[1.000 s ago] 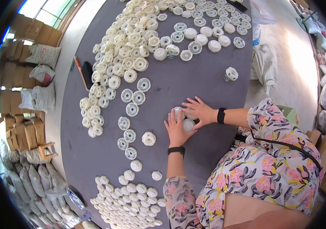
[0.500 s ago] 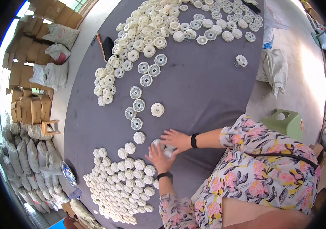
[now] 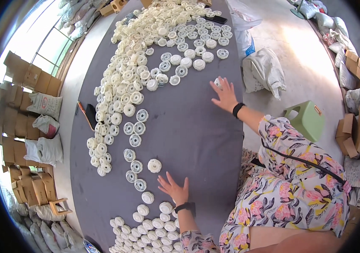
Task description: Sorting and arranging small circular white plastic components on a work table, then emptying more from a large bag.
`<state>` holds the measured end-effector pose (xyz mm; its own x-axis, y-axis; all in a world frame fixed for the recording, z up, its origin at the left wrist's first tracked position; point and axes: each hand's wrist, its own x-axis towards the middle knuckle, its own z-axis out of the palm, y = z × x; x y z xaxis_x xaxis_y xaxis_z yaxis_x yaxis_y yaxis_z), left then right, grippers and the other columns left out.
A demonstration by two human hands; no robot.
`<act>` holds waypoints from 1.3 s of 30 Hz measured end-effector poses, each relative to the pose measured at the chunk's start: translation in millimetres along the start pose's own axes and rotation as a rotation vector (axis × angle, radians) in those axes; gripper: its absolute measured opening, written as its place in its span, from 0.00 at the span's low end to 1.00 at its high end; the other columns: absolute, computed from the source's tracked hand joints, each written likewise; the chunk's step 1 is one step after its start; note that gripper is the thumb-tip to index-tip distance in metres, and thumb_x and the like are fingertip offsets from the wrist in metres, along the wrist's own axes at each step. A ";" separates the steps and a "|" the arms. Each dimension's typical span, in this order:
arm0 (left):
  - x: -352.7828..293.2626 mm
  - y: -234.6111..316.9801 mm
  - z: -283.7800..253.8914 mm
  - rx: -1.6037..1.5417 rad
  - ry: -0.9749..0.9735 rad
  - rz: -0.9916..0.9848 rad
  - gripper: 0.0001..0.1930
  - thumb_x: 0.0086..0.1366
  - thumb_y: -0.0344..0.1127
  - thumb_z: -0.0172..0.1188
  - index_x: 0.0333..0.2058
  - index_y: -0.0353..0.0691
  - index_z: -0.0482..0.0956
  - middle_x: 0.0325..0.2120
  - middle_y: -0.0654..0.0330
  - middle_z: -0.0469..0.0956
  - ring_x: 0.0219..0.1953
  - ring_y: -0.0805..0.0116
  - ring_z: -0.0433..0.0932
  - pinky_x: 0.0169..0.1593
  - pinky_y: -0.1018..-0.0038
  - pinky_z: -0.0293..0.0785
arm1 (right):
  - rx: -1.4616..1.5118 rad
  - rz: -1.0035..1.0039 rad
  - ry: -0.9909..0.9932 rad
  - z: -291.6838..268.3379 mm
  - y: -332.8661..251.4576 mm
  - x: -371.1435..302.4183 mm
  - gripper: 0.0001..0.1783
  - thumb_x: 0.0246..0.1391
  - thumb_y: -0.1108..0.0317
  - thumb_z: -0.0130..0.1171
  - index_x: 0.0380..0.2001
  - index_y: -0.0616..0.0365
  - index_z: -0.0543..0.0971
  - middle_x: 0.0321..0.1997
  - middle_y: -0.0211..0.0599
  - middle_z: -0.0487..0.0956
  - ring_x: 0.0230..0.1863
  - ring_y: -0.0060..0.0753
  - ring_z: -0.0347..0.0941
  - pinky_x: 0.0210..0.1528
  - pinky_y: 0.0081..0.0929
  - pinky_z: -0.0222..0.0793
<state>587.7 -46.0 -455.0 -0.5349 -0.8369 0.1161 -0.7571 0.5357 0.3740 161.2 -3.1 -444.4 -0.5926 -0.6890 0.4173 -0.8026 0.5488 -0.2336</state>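
Observation:
My left hand hovers over the grey-covered table with its fingers spread, holding nothing. Just beyond its fingertips lies a white, notched round plastic part. Below that hand, a white domed round part sits beside rows of similar domed parts. Near the table's right edge, my right hand has its fingers apart over a small white part. This part is mostly covered by the fingers, and no grip on it shows. A line of round parts with metallic-looking rings runs along the middle left.
A large heap of cream ring-shaped parts fills the far left of the table. A dark phone lies at the far end. An orange-edged tool rests at the left. A green stool and white sack stand right.
My hands were together over a domed part; they have let go and moved apart. The right hand has reached far right to the small white part. The view has shifted toward the table's far end.

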 end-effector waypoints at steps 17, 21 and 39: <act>103.7 76.6 0.1 -0.399 -0.090 0.131 0.37 0.46 0.38 0.70 0.55 0.39 0.65 0.55 0.45 0.63 0.55 0.47 0.64 0.55 0.60 0.63 | 1.117 0.435 -1.208 14.1 -108.1 -33.2 0.22 0.50 0.60 0.55 0.46 0.61 0.71 0.35 0.40 0.76 0.31 0.31 0.76 0.24 0.26 0.74; 89.3 77.0 38.4 -0.393 -0.155 0.054 0.38 0.46 0.38 0.70 0.57 0.41 0.64 0.55 0.44 0.62 0.56 0.48 0.64 0.57 0.60 0.61 | 1.011 0.104 -1.211 19.8 -142.0 -47.3 0.23 0.50 0.58 0.53 0.46 0.61 0.72 0.39 0.43 0.76 0.37 0.39 0.75 0.36 0.33 0.73; 102.4 -44.6 -14.0 -0.151 0.074 -0.456 0.34 0.46 0.37 0.69 0.53 0.38 0.67 0.43 0.49 0.70 0.46 0.50 0.70 0.51 0.61 0.66 | 0.001 -0.510 -0.907 17.6 -113.9 -8.4 0.49 0.51 0.37 0.49 0.67 0.53 0.47 0.72 0.49 0.37 0.71 0.60 0.24 0.63 0.69 0.20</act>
<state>571.9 -157.1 -447.0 -0.1291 -0.9912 -0.0277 -0.8420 0.0948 0.5310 256.4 -68.2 -436.8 -0.0115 -0.9367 -0.3500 -0.9720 0.0926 -0.2160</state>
